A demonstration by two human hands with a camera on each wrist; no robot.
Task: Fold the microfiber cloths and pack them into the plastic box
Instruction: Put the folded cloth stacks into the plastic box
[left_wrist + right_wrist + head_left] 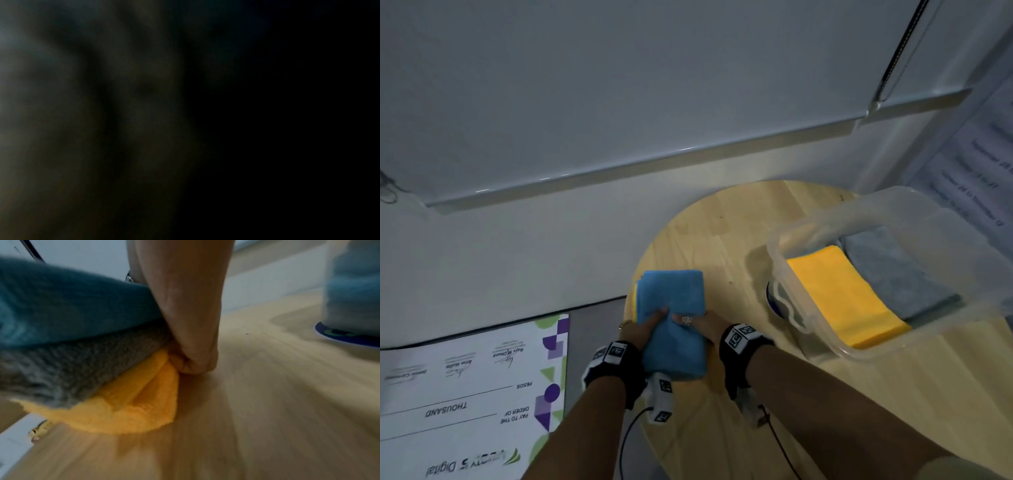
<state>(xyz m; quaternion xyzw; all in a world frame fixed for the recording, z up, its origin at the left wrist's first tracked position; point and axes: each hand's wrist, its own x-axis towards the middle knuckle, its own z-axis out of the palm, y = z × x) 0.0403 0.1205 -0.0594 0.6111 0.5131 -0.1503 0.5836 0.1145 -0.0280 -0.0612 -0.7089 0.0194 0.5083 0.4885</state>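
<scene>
Wooden table, plastic box beside hands gripping cloth stack

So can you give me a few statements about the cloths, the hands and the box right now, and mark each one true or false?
1. Both hands hold the stack of cloths. True: the left hand and right hand grip it from either side.
2. The plastic box has nothing in it. False: a yellow cloth and a grey cloth lie inside.
3. The stack's top cloth is blue. True.
4. The stack holds only blue cloths. False: the right wrist view shows grey and yellow layers underneath.
5. The box sits on the floor. False: it stands on the wooden table.
</scene>
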